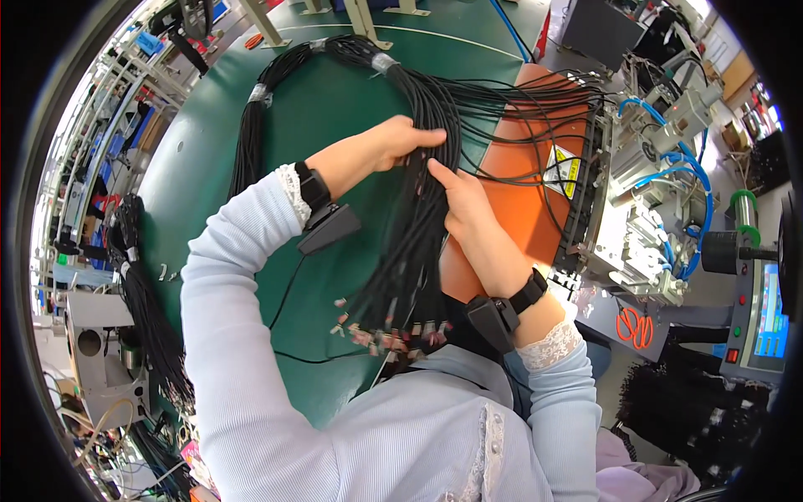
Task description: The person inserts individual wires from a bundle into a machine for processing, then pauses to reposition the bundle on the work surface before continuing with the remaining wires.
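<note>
Sorting through strands looks to us like the step in hand: we have a thick bundle of thin black insulated wires (418, 209) hanging down over the green workbench top (318, 117) in front of us, its upper run looping away and bound at two places with pale tape. Our left hand (393, 142) curls round the bundle from the side, fingers closed loosely on it. Our right hand (464, 205) lies against the bundle lower down, forefinger stretched up between the strands; whether it pinches any single wire we cannot tell. The next move, we judge, calls for picking one strand clear without dragging its neighbours.

By count: one bundle in hand, its wires too many to number; one further black bundle (146, 309) at the bench's left edge; one orange panel (519, 209) beside the machine; one orange-handled scissors (633, 326); two black wrist devices.
</note>
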